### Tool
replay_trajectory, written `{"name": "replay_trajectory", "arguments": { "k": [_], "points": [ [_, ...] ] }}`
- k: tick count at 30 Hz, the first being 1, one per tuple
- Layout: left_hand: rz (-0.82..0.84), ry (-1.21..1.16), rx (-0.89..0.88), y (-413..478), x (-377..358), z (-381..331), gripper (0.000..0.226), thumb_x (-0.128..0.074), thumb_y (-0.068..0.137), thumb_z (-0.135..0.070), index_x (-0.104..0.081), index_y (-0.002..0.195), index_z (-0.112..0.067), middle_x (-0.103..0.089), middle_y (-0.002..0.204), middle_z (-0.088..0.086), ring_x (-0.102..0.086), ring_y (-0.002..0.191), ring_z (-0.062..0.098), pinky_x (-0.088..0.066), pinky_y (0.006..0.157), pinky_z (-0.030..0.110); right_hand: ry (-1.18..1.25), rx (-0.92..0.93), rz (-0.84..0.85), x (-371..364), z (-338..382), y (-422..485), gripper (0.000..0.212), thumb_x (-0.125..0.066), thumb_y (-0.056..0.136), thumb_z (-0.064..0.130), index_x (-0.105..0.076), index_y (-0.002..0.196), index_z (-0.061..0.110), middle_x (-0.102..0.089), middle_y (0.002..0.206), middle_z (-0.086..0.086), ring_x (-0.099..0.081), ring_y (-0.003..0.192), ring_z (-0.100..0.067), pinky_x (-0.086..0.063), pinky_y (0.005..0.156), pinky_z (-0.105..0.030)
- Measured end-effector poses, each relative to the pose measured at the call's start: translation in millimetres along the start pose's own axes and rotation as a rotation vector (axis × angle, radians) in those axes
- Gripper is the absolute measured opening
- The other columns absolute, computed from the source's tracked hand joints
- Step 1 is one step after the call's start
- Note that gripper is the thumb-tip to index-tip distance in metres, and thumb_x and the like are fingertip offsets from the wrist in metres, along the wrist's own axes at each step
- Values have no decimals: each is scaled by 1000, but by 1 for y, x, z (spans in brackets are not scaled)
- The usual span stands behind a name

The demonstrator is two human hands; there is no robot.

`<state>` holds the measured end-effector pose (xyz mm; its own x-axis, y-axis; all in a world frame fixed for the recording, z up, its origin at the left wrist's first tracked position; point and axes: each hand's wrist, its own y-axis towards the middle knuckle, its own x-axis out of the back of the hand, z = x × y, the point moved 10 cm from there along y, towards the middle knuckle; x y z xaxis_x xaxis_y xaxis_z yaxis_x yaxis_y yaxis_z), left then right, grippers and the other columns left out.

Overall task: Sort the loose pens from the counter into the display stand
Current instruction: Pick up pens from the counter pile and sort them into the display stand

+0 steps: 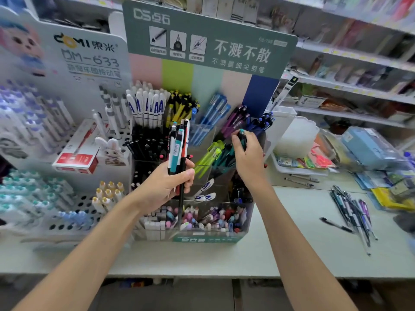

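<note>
A strip of surface (202, 261) runs from its front edge to the display stand (202, 237). Loose pens (352, 212) lie at right. Our left hand (166, 185) grips a pen bundle (179, 149) upright. Our right hand (249, 158) curls round a teal-tipped pen (242, 135) over the stand's compartments. A white rack (74, 205) crowds the left, with shelves (359, 57) beyond.

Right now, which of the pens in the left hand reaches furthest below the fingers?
The black pen: its barrel sticks out far below the left hand, while the others barely show there.
</note>
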<state>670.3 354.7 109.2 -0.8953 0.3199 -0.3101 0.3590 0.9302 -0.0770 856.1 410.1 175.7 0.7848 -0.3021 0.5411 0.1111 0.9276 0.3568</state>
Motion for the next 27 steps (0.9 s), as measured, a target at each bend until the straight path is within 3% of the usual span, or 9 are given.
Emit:
{"name": "replay_trajectory", "arguments": {
  "k": [3, 7, 9, 12, 16, 18, 20, 22, 27],
  "points": [
    [-10, -6, 3, -1, 2, -1, 16, -62, 87, -16, -54, 99, -8, -55, 72, 2, -53, 65, 13, -49, 62, 26, 22, 15, -68, 14, 12, 9, 30, -47, 104, 24, -58, 121, 1, -60, 107, -2, -54, 99, -12, -41, 87, -24],
    [-29, 0, 4, 1, 3, -2, 4, -56, 95, -9, -55, 99, -8, -56, 72, 3, -54, 65, 13, -51, 62, 25, 83, -13, 69, 3, 19, 11, 28, -39, 106, 29, -51, 84, 17, -47, 72, 6, -46, 61, -2, -31, 58, -21],
    [-28, 5, -1, 2, 3, -3, 4, -54, 96, -6, -54, 99, -8, -56, 72, 2, -54, 65, 13, -51, 62, 25, 3, 5, 102, -1, 17, 11, 32, -38, 106, 34, -47, 77, 21, -46, 71, 7, -45, 67, -5, -32, 61, -23],
    [-14, 0, -11, 2, 2, -7, 4, -54, 96, -8, -54, 99, -9, -57, 71, 2, -56, 65, 14, -54, 63, 27, -9, 44, -35, 21, 16, 11, 28, -39, 104, 39, -51, 85, 22, -53, 78, 1, -51, 73, -16, -36, 65, -29],
    [38, -18, 16, 0, -2, -6, 20, -62, 86, -19, -52, 100, -9, -54, 71, 2, -56, 64, 15, -58, 70, 36, 130, 12, -230, 51, 9, 9, 20, -52, 101, 34, -53, 84, 23, -55, 63, 5, -53, 52, -5, -42, 53, -23],
    [48, 10, 15, 0, -4, -5, 20, -66, 88, -19, -52, 99, -11, -51, 70, 0, -50, 61, 14, -53, 61, 28, 82, 0, -152, 38, 7, 8, 14, -59, 97, 30, -52, 94, 19, -60, 72, 3, -60, 59, -10, -49, 55, -25],
    [67, 7, 17, 1, -7, -4, 22, -67, 90, -19, -50, 102, -11, -48, 70, -2, -45, 60, 13, -48, 58, 25, -37, -4, -34, 19, 4, 5, 21, -65, 94, 27, -49, 104, 17, -56, 79, 5, -55, 64, -6, -44, 59, -17],
    [80, -11, 31, 0, -9, -4, 26, -65, 87, -18, -49, 106, -10, -48, 70, -3, -44, 61, 12, -47, 58, 25, -56, -25, 11, 9, 0, 2, 24, -64, 94, 28, -49, 108, 16, -55, 82, 2, -52, 67, -11, -42, 63, -21],
    [110, -73, 43, -4, -6, -5, 19, -63, 92, -6, -53, 109, -10, -50, 79, 1, -52, 68, 13, -51, 64, 28, -141, 15, 39, 0, 0, 0, 19, -66, 93, 28, -64, 102, 11, -64, 89, -4, -56, 83, -18, -42, 70, -22]
  ]
}}
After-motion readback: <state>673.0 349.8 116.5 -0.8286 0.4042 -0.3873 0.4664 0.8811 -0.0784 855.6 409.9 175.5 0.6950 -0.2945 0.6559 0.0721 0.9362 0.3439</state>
